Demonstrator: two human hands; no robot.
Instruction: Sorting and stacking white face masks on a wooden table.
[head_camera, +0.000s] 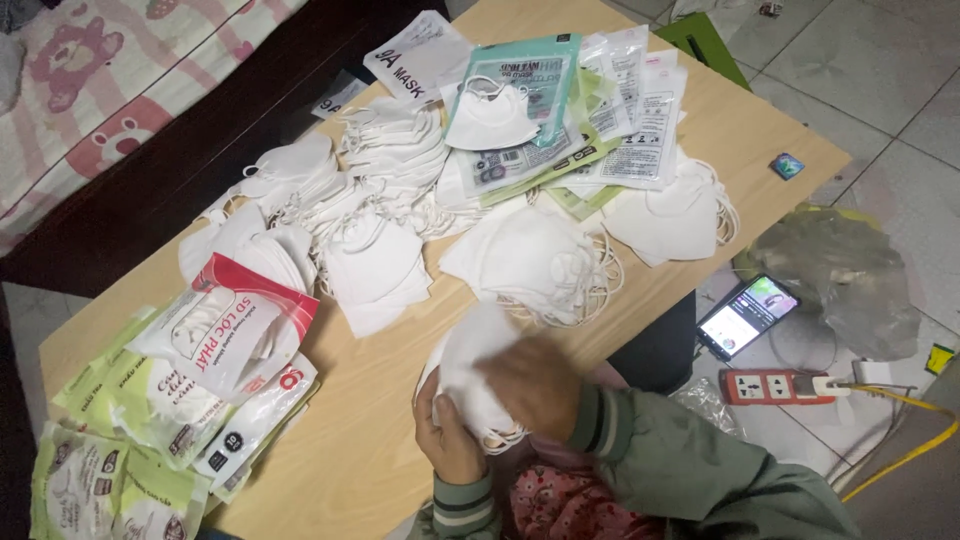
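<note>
- A mask stack sits at the table's near edge, between the left hand below it and the right hand on top.
- Loose mask piles lie behind the stack, across the table's middle.
- Packets lie at the far end, one mask on them.
- More packets lie at the left end.
- A phone and power strip lie on the floor, right of the table.

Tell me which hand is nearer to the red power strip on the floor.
Right. The right hand lies on top of the stack of white masks, on the side toward the red power strip; the left hand grips the stack from below, farther away.
</note>
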